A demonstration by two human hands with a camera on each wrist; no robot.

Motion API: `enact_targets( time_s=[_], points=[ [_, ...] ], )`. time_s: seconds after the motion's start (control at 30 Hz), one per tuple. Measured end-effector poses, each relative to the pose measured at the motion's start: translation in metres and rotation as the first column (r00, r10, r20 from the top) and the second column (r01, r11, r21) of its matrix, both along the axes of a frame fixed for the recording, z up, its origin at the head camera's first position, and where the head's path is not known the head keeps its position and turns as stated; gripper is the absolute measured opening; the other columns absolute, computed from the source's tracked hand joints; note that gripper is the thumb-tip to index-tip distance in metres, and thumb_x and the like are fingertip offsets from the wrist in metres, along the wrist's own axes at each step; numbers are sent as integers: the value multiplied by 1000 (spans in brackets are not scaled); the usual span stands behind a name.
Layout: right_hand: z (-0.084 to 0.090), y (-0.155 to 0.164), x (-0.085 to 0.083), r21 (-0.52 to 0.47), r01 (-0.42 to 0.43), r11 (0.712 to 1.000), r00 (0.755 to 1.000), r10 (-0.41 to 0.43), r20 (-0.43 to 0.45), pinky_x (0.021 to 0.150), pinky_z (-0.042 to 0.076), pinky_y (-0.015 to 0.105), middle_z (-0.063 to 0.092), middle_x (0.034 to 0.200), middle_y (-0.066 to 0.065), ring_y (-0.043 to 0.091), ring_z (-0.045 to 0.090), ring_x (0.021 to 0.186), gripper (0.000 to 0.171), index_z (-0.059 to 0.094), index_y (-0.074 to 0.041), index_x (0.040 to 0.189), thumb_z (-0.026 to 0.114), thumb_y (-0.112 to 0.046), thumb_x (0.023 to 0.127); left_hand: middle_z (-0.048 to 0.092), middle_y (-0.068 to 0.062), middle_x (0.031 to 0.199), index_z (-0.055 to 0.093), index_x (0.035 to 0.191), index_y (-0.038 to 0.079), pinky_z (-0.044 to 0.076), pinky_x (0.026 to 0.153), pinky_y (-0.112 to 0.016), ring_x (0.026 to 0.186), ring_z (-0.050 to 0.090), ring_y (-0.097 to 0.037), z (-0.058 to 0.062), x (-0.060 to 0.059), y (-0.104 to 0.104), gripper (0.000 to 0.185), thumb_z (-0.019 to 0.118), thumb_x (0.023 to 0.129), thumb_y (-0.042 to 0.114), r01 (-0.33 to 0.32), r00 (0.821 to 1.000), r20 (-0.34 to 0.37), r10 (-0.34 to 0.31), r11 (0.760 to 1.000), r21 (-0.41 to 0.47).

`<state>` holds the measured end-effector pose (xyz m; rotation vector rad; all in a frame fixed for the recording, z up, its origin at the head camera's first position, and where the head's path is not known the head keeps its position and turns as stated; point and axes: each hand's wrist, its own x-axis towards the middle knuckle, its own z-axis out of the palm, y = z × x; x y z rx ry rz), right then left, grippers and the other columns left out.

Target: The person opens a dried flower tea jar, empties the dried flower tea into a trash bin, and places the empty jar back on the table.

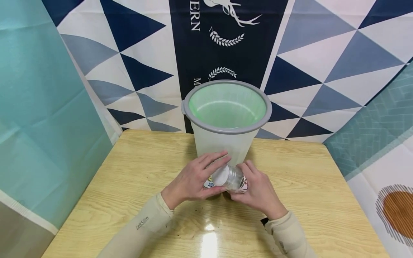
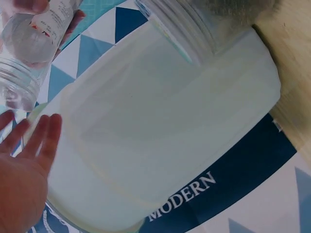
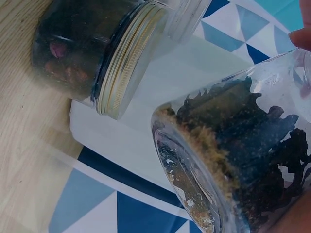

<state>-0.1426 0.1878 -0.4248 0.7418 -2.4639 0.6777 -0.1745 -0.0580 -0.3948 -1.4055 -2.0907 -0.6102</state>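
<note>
In the head view my right hand point(image 1: 258, 186) grips a clear jar point(image 1: 235, 177), tilted so that one end faces left. Dark dried pieces and brown crumbs show inside this jar point(image 3: 233, 150) in the right wrist view. My left hand point(image 1: 196, 175) spreads its fingers and thumb around a white round end point(image 1: 221, 175); I cannot tell whether that is a lid. The left wrist view shows the left fingers point(image 2: 41, 141) loosely straight, apart from the clear threaded neck. A second jar point(image 3: 73, 53) with a gold-coloured lid and dark contents stands close by.
A tall whitish bin point(image 1: 219, 143) with a grey rim and green inside stands behind the hands on the wooden table point(image 1: 155, 157). Patterned cloth point(image 1: 142, 68) hangs behind it. Flower-printed items point(image 1: 209, 182) are partly hidden beneath the hands.
</note>
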Motion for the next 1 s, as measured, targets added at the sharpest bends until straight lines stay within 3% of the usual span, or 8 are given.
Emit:
enact_targets(
  time_s=[0.17, 0.23, 0.37, 0.6, 0.83, 0.9, 1.0],
  points=[
    [0, 0, 0, -5, 5, 1000, 1000, -5, 22, 59, 53, 26, 55, 100, -3, 9, 58, 72, 69, 62, -10, 114, 93, -27, 56, 52, -9, 155, 54, 149, 13, 37, 123, -35, 144, 49, -28, 0, 0, -2, 61, 72, 97, 39, 136, 991, 7, -136, 991, -17],
    [0, -1, 0, 0, -1, 1000, 1000, 1, 32, 60, 53, 26, 55, 101, -3, 10, 59, 72, 69, 61, -10, 115, 93, -27, 57, 53, -8, 154, 57, 147, 14, 36, 123, -35, 144, 49, -28, 0, 1, -4, 59, 76, 95, 32, 157, 988, 6, -157, 987, -28],
    [-1, -1, 0, 7, -1, 1000, 999, 1, 39, 60, 53, 26, 55, 101, -3, 10, 58, 72, 67, 61, -10, 115, 92, -28, 58, 54, -7, 153, 58, 146, 15, 38, 121, -33, 143, 49, -24, 0, 2, -6, 56, 76, 95, 28, 135, 991, 11, -134, 990, -43],
    [1, 1, 0, 17, 6, 1000, 1000, -6, 23, 58, 50, 23, 53, 97, -3, 8, 55, 70, 69, 61, -9, 114, 93, -27, 56, 59, -6, 145, 58, 146, 16, 49, 109, -29, 127, 61, -20, 1, 0, 0, 59, 75, 95, 38, 49, 998, 35, -48, 999, -20],
    [-1, 1, -2, 50, 14, 999, 1000, -16, 23, 56, 48, 23, 53, 98, -2, 8, 52, 68, 70, 61, -8, 113, 93, -30, 55, 67, -7, 132, 61, 142, 11, 55, 102, -30, 119, 68, -20, 1, 1, 4, 62, 77, 92, 44, -49, 992, 114, 47, 999, 19],
    [-1, 1, -2, 47, 18, 999, 999, -19, 30, 56, 47, 23, 53, 98, -2, 8, 52, 68, 70, 61, -8, 113, 93, -30, 55, 65, -7, 137, 58, 145, 11, 54, 104, -31, 122, 66, -20, 1, 1, 5, 64, 74, 94, 48, -49, 991, 128, 46, 999, 23],
    [-1, 2, -2, 35, 17, 999, 999, -18, 34, 56, 49, 23, 53, 97, -2, 9, 54, 69, 70, 61, -9, 114, 93, -29, 55, 57, -8, 147, 54, 149, 13, 49, 112, -32, 133, 58, -22, 1, 0, 4, 66, 74, 95, 46, 19, 993, 116, -21, 1000, 18]
  ],
)
